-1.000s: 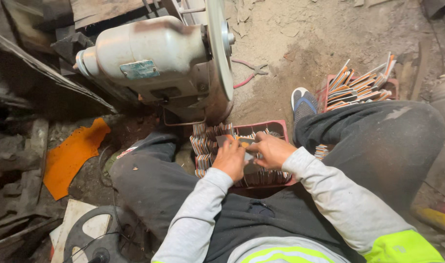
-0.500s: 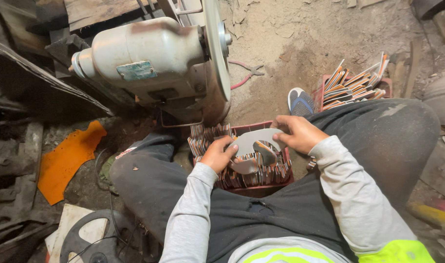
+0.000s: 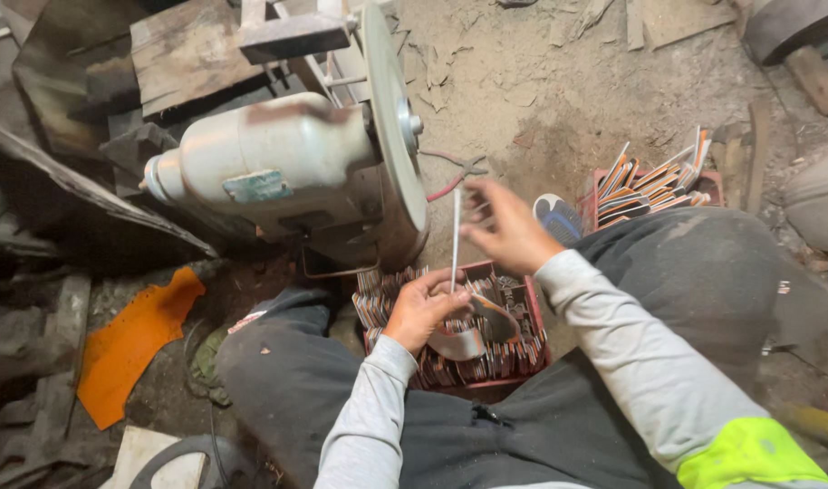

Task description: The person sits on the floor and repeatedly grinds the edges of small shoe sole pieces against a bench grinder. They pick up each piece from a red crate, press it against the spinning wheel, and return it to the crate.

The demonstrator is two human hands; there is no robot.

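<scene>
I sit on the ground with a red crate (image 3: 528, 312) full of several flat metal blades between my legs. My left hand (image 3: 425, 306) grips the lower end of a thin metal blade (image 3: 456, 237), which stands upright and shows edge-on. My right hand (image 3: 505, 228) is raised above the crate, its blurred fingers closed on the blade's upper part. The blade is close in front of the grey grinding disc (image 3: 391, 127) of a motor-driven machine (image 3: 269, 167). A curved metal piece (image 3: 459, 342) lies on the crate just below my left hand.
A second red crate (image 3: 654, 186) with orange-handled blades stands at the back right, beyond my shoe (image 3: 557, 217). Red-handled pliers (image 3: 450, 177) lie on the dirt floor by the disc. An orange sheet (image 3: 129, 344) and dark scrap lie to the left.
Both hands have lifted a blade out of the crate. The right hand rose and the blade turned from flat to upright, closer to the disc.
</scene>
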